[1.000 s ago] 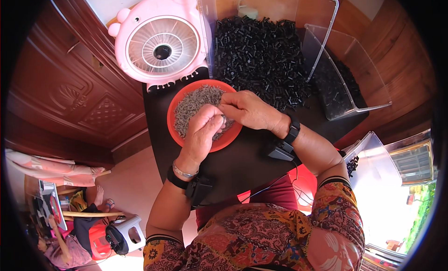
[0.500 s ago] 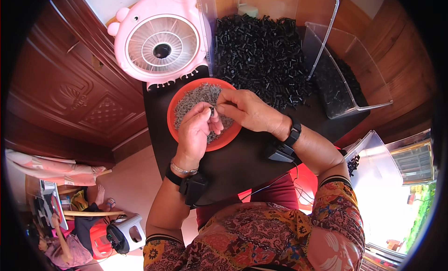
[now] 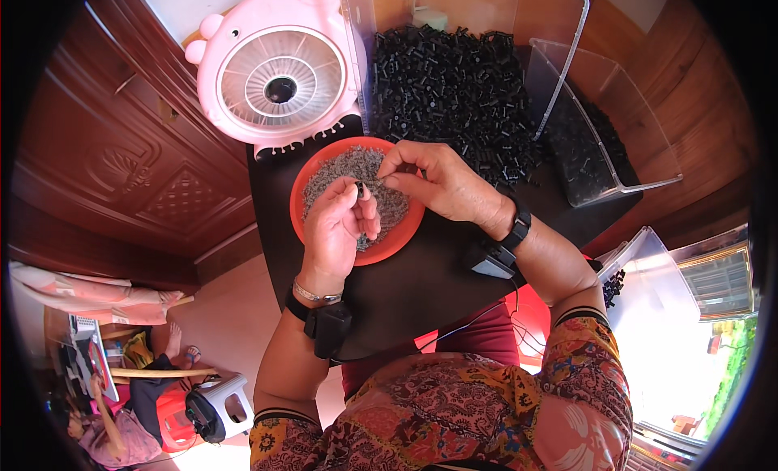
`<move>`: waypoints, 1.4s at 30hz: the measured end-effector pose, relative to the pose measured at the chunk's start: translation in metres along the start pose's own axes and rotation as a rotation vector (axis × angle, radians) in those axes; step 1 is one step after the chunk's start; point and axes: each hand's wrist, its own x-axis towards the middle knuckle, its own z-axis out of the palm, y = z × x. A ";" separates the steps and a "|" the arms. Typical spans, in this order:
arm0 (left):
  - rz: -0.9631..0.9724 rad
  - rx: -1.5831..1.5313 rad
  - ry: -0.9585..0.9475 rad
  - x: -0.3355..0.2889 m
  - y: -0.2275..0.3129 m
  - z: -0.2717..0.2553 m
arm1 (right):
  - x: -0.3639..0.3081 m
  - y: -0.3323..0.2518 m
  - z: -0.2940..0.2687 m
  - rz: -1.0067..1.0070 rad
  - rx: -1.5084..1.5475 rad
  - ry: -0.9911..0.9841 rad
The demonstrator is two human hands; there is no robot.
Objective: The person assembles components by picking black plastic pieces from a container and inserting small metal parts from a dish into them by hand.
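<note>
Over an orange-red bowl full of small grey pieces, my left hand pinches a small black cylindrical part between thumb and forefinger. Its other fingers curl loosely. Just to the right, my right hand has thumb and forefinger pressed together above the bowl's right side. Whatever those fingertips hold is too small to name. A little space separates the fingertips of the two hands.
A large heap of black parts lies beyond the bowl, beside clear bin walls. More fill a tilted clear bin at right. A pink animal-shaped fan-like appliance stands far left on the black table. Another person sits lower left.
My right hand has drawn slightly right, away from the black part. My left hand has shifted a little left, still holding the part, now more visible.
</note>
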 end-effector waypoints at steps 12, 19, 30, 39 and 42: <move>0.003 0.337 -0.045 -0.006 0.001 0.012 | -0.001 -0.003 -0.006 -0.122 -0.148 0.023; 0.019 0.381 -0.086 -0.006 0.000 0.011 | 0.000 -0.005 -0.008 -0.209 -0.192 -0.065; 0.061 0.102 -0.027 -0.005 -0.004 0.016 | -0.006 -0.005 0.012 -0.368 -0.357 0.139; 0.107 0.154 -0.006 -0.003 -0.009 0.012 | -0.006 -0.008 0.003 -0.417 -0.438 0.135; 0.127 0.112 -0.022 -0.004 -0.006 0.011 | -0.003 -0.011 -0.020 -0.360 -0.560 0.224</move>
